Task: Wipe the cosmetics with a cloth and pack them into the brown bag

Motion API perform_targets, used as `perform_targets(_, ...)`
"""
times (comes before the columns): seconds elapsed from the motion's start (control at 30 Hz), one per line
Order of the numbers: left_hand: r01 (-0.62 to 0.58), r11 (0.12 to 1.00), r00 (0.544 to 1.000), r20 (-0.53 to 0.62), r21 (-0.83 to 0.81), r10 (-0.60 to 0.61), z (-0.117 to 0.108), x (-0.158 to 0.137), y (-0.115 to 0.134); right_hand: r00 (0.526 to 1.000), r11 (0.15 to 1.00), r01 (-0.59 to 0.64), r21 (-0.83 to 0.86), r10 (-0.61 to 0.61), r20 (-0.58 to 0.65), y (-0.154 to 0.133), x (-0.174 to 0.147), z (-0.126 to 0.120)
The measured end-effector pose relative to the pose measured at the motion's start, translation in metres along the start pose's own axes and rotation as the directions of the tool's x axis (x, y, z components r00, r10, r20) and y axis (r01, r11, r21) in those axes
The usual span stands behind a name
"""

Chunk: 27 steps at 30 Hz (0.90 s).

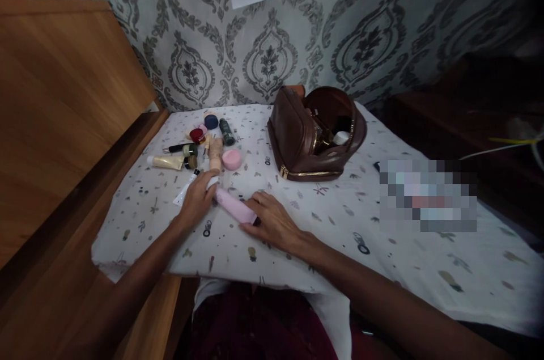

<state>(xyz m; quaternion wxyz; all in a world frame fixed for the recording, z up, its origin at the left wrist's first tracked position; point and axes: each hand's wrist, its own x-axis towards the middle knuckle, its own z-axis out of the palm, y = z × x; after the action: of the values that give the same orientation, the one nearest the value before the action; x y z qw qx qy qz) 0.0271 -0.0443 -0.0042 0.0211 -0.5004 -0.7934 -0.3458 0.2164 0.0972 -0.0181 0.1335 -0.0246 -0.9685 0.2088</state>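
My right hand [274,221] is closed around one end of a pink tube [235,206], which lies at a slant low over the tablecloth. Its dark end shows by my thumb. Close to the tube's other end, my left hand [198,198] has its fingers bent around a small white item [212,181], mostly hidden. Just beyond those fingertips is a beige bottle [216,153]. A round pink container [232,159] sits to the right of the bottle. A white strip-like packet [183,190] lies partly under my left hand.
Several cosmetics stand beyond my left hand, among them a cream-coloured tube [166,162], a dark green bottle [226,131] and a blue-lidded jar [211,121]. A brown bag [293,136] gapes open at the back, with items inside. A wooden panel [68,76] borders the left side; a blurred-out object [429,195] lies right.
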Motion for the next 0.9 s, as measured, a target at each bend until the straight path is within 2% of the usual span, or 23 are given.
perform_targets(0.07, 0.114, 0.98, 0.993, -0.024, -0.163, -0.119, -0.001, -0.001, 0.001, 1.0, 0.999, 0.007, 0.036, -0.008, 0.02, 0.0, 0.0, 0.0)
perform_targets(0.1, 0.19, 0.94, 0.978, -0.028, -0.285, -0.206, -0.002, -0.001, 0.002, 1.0, 0.998, 0.011, 0.062, -0.013, 0.029, 0.0, -0.001, 0.0)
perform_targets(0.17, 0.319, 0.794, 0.925, -0.011, -0.518, -0.38, -0.002, 0.0, 0.004, 0.999, 0.992, 0.007, 0.124, -0.011, 0.036, 0.0, -0.001, 0.001)
perform_targets(0.23, 0.385, 0.648, 0.867, 0.017, -0.657, -0.498, 0.0, 0.0, 0.005, 0.999, 0.98, -0.01, 0.199, 0.003, 0.032, 0.0, -0.002, 0.001)
perform_targets(0.37, 0.424, 0.476, 0.791, 0.059, -0.77, -0.609, 0.005, -0.004, 0.012, 1.0, 0.933, -0.027, 0.358, 0.025, 0.012, -0.002, -0.003, -0.001)
perform_targets(0.47, 0.38, 0.353, 0.748, 0.059, -0.855, -0.661, 0.007, -0.007, 0.027, 0.998, 0.891, -0.047, 0.453, 0.056, -0.007, -0.005, -0.002, -0.004)
perform_targets(0.53, 0.339, 0.305, 0.733, 0.047, -0.89, -0.678, 0.012, -0.009, 0.04, 0.997, 0.851, -0.065, 0.521, 0.079, -0.004, -0.008, -0.002, -0.005)
perform_targets(0.63, 0.328, 0.326, 0.747, 0.033, -0.887, -0.664, 0.027, -0.016, 0.062, 0.996, 0.755, -0.075, 0.651, 0.088, 0.013, -0.012, -0.002, -0.006)
perform_targets(0.7, 0.339, 0.383, 0.768, 0.018, -0.859, -0.64, 0.04, -0.024, 0.074, 0.996, 0.709, -0.055, 0.703, 0.087, -0.01, -0.014, -0.003, -0.007)
perform_targets(0.77, 0.356, 0.489, 0.805, -0.005, -0.796, -0.593, 0.049, -0.031, 0.082, 0.992, 0.69, -0.031, 0.723, 0.108, -0.061, -0.014, -0.004, -0.009)
perform_targets(0.83, 0.355, 0.623, 0.862, -0.014, -0.697, -0.506, 0.051, -0.033, 0.084, 0.985, 0.674, -0.03, 0.738, 0.144, -0.092, -0.013, -0.005, -0.011)
perform_targets(0.9, 0.279, 0.774, 0.932, -0.033, -0.568, -0.361, 0.045, -0.026, 0.084, 0.981, 0.672, -0.032, 0.74, 0.161, -0.104, -0.012, -0.005, -0.013)
